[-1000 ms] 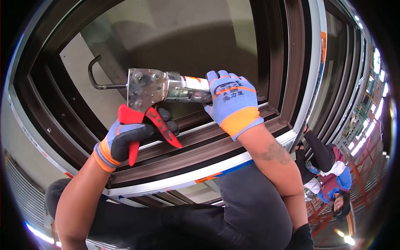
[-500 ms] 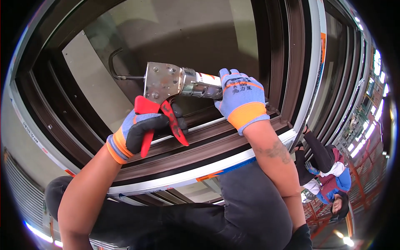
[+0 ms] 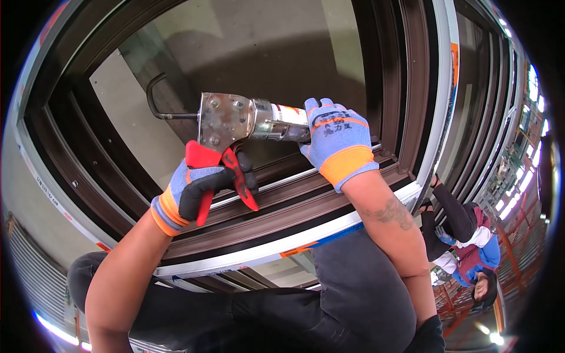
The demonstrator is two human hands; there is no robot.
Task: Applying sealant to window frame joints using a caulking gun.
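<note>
I hold a caulking gun (image 3: 235, 120) with a bare metal body, red trigger and red handle, over a dark brown window frame (image 3: 282, 200). My left hand (image 3: 197, 188), in a blue, black and orange glove, is closed around the red handle and trigger. My right hand (image 3: 335, 141), in a matching glove, wraps the sealant tube at the gun's front end. The gun's black hooked push rod (image 3: 159, 103) sticks out to the left, over the glass pane (image 3: 247, 53). The nozzle tip is hidden behind my right hand.
The brown frame has a white outer edge (image 3: 282, 247) with blue and orange stickers. More stacked frames (image 3: 494, 117) stand on the right. Another person (image 3: 471, 247) in dark and blue clothing crouches at the lower right. My dark trousers (image 3: 329, 306) fill the bottom.
Both hands and the caulking gun have shifted to the right and slightly up along the frame. The grip on the handle and tube is unchanged.
</note>
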